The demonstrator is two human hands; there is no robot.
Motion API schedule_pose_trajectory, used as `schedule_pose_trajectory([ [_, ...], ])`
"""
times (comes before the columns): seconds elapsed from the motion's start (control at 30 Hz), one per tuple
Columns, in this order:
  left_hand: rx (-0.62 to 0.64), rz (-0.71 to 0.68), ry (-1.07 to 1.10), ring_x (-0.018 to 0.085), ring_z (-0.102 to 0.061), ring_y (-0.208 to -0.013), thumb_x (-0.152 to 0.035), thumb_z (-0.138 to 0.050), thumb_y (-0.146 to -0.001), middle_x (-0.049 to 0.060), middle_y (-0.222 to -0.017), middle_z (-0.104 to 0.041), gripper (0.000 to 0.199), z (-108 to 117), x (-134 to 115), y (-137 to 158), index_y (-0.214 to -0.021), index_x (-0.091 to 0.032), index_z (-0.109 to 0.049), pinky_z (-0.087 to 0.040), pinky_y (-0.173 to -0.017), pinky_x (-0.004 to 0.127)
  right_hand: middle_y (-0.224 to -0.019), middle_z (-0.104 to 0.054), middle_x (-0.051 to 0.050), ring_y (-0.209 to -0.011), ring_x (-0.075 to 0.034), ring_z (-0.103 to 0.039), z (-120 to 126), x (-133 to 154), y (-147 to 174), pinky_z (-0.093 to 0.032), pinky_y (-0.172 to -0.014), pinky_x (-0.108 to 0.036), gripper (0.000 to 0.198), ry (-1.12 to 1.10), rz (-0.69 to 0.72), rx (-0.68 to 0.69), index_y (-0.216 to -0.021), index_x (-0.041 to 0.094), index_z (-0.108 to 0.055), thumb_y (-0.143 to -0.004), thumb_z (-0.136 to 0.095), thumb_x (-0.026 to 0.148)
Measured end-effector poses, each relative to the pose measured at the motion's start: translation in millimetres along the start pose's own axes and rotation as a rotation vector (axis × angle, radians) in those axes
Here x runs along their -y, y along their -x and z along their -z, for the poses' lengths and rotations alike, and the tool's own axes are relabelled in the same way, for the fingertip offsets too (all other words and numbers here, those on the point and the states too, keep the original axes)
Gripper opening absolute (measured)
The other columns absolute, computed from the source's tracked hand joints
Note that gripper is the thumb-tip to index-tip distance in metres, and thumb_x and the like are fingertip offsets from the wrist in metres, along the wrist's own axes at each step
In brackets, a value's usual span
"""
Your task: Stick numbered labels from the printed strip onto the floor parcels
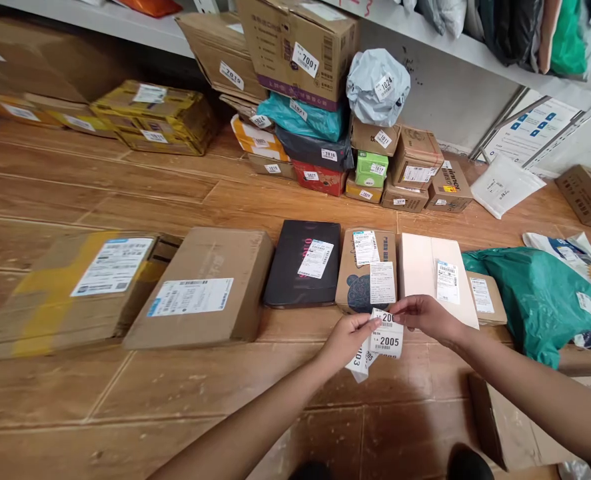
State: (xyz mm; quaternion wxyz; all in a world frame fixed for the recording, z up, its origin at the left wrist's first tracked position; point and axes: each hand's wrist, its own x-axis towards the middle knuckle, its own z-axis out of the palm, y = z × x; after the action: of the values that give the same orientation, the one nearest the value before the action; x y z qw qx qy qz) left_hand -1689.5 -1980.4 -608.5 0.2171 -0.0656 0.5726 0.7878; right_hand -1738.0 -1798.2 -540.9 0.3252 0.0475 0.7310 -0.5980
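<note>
Labels (386, 337) on a white strip, printed with numbers such as 2005, hang between both hands just above a wooden plank floor (125, 393). Left hand (348, 340) pinches the strip at its left edge between thumb and fingertips, the loose end curling down below. Right hand (428, 317) pinches the top right corner of the strip, its fingers pressed together.

Just beyond the hands a row of parcels lies flat on the floor: a taped cardboard box (75, 287), a plain brown box (205, 287), a black box (302, 263), a small brown box with a bear print (368, 273), a pale flat box (432, 267) and a green plastic bag (530, 297). Each carries a white shipping label.

Farther back, against a white wall (455, 93), stands a stack of numbered parcels (325, 107), with tags such as 7001, 7019 and 1024. Yellow-taped boxes (155, 117) lie to its left under a white shelf (115, 20). A second shelf at upper right holds bagged goods. An open carton (500, 420) sits on the floor under the right forearm.
</note>
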Motion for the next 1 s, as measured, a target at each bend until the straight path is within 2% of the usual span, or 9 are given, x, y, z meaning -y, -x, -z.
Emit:
schedule_pose_trajectory([
  [0.13, 0.018, 0.022, 0.067, 0.019, -0.061, -0.069, -0.059, -0.083, -0.053, 0.005, -0.076, -0.072, 0.056, 9, 8, 1, -0.084, -0.014, -0.071, -0.044, -0.063, 0.028, -0.073, -0.072, -0.002, -0.067, -0.014, -0.061, -14, -21, -12, -0.045, -0.058, -0.025, 0.046, -0.058, -0.021, 0.022, -0.080, 0.017, -0.075, -0.045, -0.094, 0.039],
  [0.27, -0.058, 0.023, 0.030, 0.018, -0.058, -0.066, -0.054, -0.078, -0.057, 0.003, -0.071, -0.069, 0.045, 29, 37, -1, -0.077, -0.015, -0.067, -0.044, -0.062, 0.027, -0.067, -0.069, -0.001, -0.057, -0.012, -0.056, -40, -72, -35, -0.041, -0.053, -0.025, 0.046, -0.160, -0.034, -0.064, -0.075, 0.018, -0.073, -0.044, -0.093, 0.045],
  [0.43, -0.189, 0.037, -0.262, 0.021, -0.060, -0.068, -0.054, -0.060, -0.070, 0.006, -0.074, -0.071, 0.038, 58, 93, -2, -0.077, -0.016, -0.063, -0.043, -0.062, 0.029, -0.057, -0.063, 0.000, -0.052, -0.015, -0.054, -80, -146, -62, -0.042, -0.050, -0.027, 0.046, -0.165, 0.097, -0.248, -0.066, 0.019, -0.069, -0.048, -0.088, 0.057],
  [0.53, -0.227, 0.084, -0.403, 0.023, -0.062, -0.069, -0.055, -0.053, -0.075, 0.008, -0.075, -0.073, 0.042, 68, 117, -1, -0.079, -0.015, -0.067, -0.043, -0.063, 0.031, -0.063, -0.068, -0.005, -0.057, -0.020, -0.060, -100, -176, -69, -0.048, -0.054, -0.031, 0.043, -0.125, 0.167, -0.399, -0.067, 0.020, -0.071, -0.056, -0.082, 0.060],
  [0.63, -0.101, 0.179, -0.285, 0.022, -0.061, -0.070, -0.055, -0.058, -0.069, 0.007, -0.077, -0.073, 0.045, 72, 130, 1, -0.081, -0.014, -0.069, -0.043, -0.064, 0.030, -0.073, -0.073, -0.009, -0.067, -0.024, -0.066, -105, -191, -77, -0.054, -0.063, -0.035, 0.044, -0.059, 0.268, -0.618, -0.070, 0.020, -0.072, -0.065, -0.075, 0.064],
  [0.77, 0.063, 0.239, -0.205, 0.017, -0.052, -0.062, -0.049, -0.066, -0.062, 0.002, -0.065, -0.065, 0.034, 74, 133, 7, -0.065, -0.016, -0.063, -0.038, -0.060, 0.027, -0.076, -0.074, -0.012, -0.071, -0.026, -0.068, -91, -196, -95, -0.055, -0.069, -0.038, 0.052, -0.044, 0.327, -0.954, -0.072, 0.017, -0.071, -0.067, -0.069, 0.069],
  [0.87, 0.101, 0.241, -0.213, 0.014, -0.046, -0.058, -0.051, -0.066, -0.062, -0.002, -0.059, -0.058, 0.034, 76, 132, 13, -0.059, -0.018, -0.058, -0.034, -0.058, 0.026, -0.076, -0.073, -0.012, -0.071, -0.027, -0.068, -86, -197, -106, -0.055, -0.069, -0.038, 0.054, -0.065, 0.304, -1.047, -0.075, 0.016, -0.070, -0.065, -0.070, 0.070],
  [1.0, 0.114, 0.238, -0.235, 0.013, -0.042, -0.059, -0.053, -0.066, -0.062, -0.003, -0.059, -0.053, 0.037, 77, 136, 16, -0.059, -0.018, -0.056, -0.030, -0.058, 0.025, -0.087, -0.072, -0.014, -0.073, -0.026, -0.067, -97, -199, -106, -0.054, -0.065, -0.035, 0.060, -0.067, 0.281, -1.201, -0.090, 0.015, -0.066, -0.064, -0.073, 0.069],
])
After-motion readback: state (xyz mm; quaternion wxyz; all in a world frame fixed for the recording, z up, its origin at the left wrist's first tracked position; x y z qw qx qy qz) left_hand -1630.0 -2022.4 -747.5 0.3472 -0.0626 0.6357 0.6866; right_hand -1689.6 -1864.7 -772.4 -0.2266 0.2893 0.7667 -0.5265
